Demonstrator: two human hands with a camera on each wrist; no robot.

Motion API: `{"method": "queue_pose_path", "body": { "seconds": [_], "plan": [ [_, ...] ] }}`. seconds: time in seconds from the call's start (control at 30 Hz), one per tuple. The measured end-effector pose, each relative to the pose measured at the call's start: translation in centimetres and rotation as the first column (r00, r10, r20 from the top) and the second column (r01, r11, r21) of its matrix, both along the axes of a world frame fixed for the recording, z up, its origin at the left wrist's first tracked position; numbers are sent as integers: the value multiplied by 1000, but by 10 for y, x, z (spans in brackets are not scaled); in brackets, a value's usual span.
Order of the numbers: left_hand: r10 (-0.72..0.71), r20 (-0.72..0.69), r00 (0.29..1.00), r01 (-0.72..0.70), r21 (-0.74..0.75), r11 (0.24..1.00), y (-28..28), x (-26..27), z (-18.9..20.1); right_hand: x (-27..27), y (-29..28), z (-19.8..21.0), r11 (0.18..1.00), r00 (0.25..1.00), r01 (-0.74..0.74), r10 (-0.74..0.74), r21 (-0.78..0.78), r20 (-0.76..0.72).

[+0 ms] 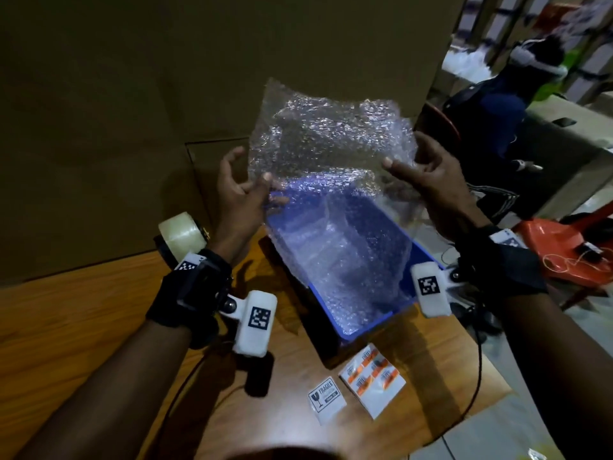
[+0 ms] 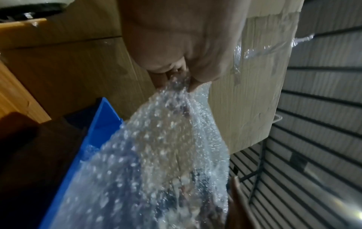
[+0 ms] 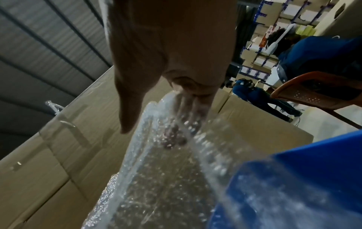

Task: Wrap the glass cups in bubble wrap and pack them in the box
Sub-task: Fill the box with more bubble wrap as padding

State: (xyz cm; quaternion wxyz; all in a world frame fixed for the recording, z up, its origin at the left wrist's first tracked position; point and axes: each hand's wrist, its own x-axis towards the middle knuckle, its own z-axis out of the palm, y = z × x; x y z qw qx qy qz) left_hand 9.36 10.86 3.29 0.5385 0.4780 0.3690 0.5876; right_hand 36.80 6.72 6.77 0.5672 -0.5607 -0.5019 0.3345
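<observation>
Left hand pinching bubble wrap mid-frame, right hand clamped on its opposite edge, sheet spread above blue bin, tape roll at left on table

Dim warehouse interior, wooden table in the foreground, tall stacked cardboard cartons just behind it, corrugated metal wall to one side, orange plastic chair at right, shelving with boxes far behind, pale floor.

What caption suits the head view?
Both hands, left hand and right hand, hold bubble wrap above a blue bin.
</observation>
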Motion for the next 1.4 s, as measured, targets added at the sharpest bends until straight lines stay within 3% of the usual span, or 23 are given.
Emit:
{"method": "queue_pose_path", "body": {
  "seconds": [0.1, 0.2, 0.4, 0.53, 0.63, 0.83, 0.9, 1.0, 1.07, 1.17, 1.27, 1.33, 1.4],
  "plan": [
    [73, 83, 994, -73, -2, 997, -5, -4, 5, -3, -4, 1, 992, 994, -113, 113, -55, 8],
    [154, 124, 980, -155, -5, 988, -11, -11, 10, -8, -3, -3, 999, 999, -53, 53, 2, 6],
    [139, 43, 989, -140, 18, 990, -32, -53, 6, -32, -2, 8, 991, 1000, -24, 25, 128, -13],
    [176, 102, 979, -184, 68, 981, -59, -88, 15, -66, -6, 18, 945, 941, -321, 326, 65, -92],
    [216, 151, 965, -233, 108, 966, -78, -124, 21, -100, -6, 19, 877, 874, -478, 480, -37, 80],
    [313, -138, 940, -284, 196, 939, -128, -215, 24, -179, -8, 23, 873, 833, -488, 465, 3, 301],
    [409, -277, 869, -354, 228, 907, -146, -249, 26, -211, -12, 26, 867, 813, -497, 453, 33, 366],
    [570, -440, 694, -477, 311, 822, -179, -302, 30, -259, -25, 32, 847, 766, -531, 486, -12, 421],
    [601, -503, 621, -504, 331, 798, -202, -336, 30, -289, -35, 34, 835, 744, -549, 505, -31, 437],
    [636, -530, 561, -544, 342, 766, -233, -387, 27, -335, -61, 38, 800, 735, -600, 547, 9, 400],
    [621, -619, 481, -555, 333, 762, -260, -431, 26, -377, -81, 37, 776, 764, -628, 603, 54, 229],
    [521, -690, 503, -514, 246, 822, -278, -455, 29, -404, -92, 39, 744, 739, -667, 649, 53, 181],
    [417, -737, 532, -452, 169, 876, -296, -467, 34, -430, -105, 42, 672, 665, -740, 725, 26, 179]
  ]
}}
